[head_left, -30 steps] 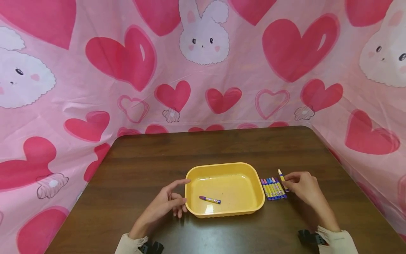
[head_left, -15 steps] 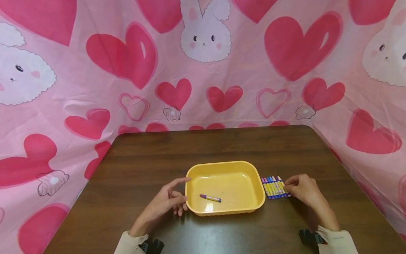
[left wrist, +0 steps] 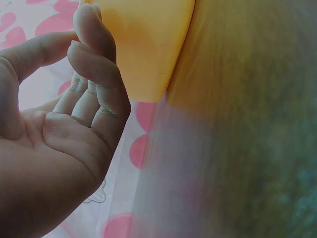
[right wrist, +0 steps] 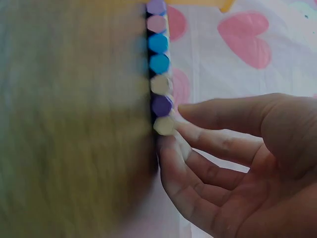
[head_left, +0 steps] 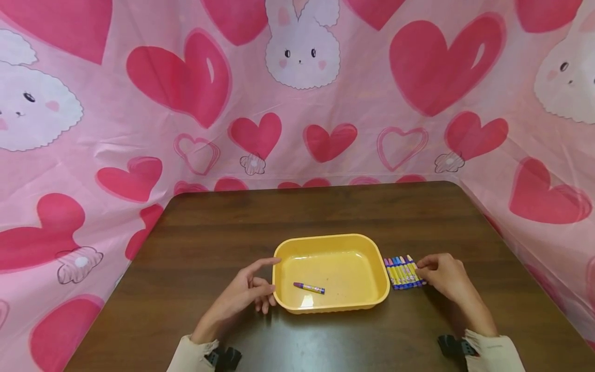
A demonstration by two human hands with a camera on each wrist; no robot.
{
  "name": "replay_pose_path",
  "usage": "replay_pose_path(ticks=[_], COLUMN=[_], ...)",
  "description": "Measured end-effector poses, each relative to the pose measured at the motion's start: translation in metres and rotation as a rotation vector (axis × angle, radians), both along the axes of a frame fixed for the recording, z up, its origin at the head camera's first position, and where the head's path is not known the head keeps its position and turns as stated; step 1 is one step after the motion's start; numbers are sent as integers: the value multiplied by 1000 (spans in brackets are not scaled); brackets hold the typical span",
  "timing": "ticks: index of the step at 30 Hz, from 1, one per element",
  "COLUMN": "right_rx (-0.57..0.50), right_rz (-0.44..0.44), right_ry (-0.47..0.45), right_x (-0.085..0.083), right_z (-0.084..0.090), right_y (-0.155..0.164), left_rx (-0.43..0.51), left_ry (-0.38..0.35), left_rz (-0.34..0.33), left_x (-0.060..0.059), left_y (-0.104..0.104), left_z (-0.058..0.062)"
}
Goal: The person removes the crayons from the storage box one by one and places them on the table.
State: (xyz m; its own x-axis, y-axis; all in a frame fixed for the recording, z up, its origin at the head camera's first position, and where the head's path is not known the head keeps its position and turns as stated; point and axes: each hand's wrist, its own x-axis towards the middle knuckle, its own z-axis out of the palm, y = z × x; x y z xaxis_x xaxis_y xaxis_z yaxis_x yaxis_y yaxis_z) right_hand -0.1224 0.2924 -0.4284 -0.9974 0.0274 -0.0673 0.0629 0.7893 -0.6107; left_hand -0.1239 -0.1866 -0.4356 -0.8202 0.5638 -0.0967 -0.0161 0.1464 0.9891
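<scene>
The left hand (head_left: 244,297) rests on the dark wooden table (head_left: 223,227) at the 9 o'clock side of the yellow tray (head_left: 378,276). Its fingers are loosely curled and grasp nothing; the index finger is extended toward the tray's left rim, and the left wrist view shows the fingertips (left wrist: 91,25) against the tray's outer wall, or just short of it. The tray sits near the front centre of the table, and a single purple crayon (head_left: 309,287) lies flat on its floor, slightly toward 7 o'clock from the tray's middle. At the tray's 3 o'clock side a row of crayons (head_left: 402,272) lies side by side on the table, just beside the right rim but apart from it. The right hand (head_left: 443,276) rests at the 3 o'clock end of that row; the right wrist view shows the thumb and fingertips (right wrist: 190,131) closing on the outermost crayon (right wrist: 164,125), in contact with its end, with the remaining fingers relaxed and partly curled. Bare table surface extends from the tray toward 12 o'clock up to the rear edge, and to the left of the left hand. The pink heart-and-rabbit backdrop (head_left: 297,103) encloses the table on the rear, left and right sides.
</scene>
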Motion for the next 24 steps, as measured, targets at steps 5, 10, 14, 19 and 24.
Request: replay_pose_path(ticks=[5,10,14,19,24], right_rx=[-53,-84,-90,-122,-119], right_rz=[-5,14,13,9,-4], right_ry=[-35,-63,-82,-87,-72], right_x=[1,1,1,2,2], right_z=[0,-1,-1,0,0], right_y=[5,5,4,5,5], left_rx=[1,8,10,9,6], left_ry=[8,13,9,11,0], left_rz=[-4,-10,-7,-7,-3], left_x=[0,0,1,0,0], left_y=[0,-1,-1,0,-1], left_z=[1,2,3,1,0])
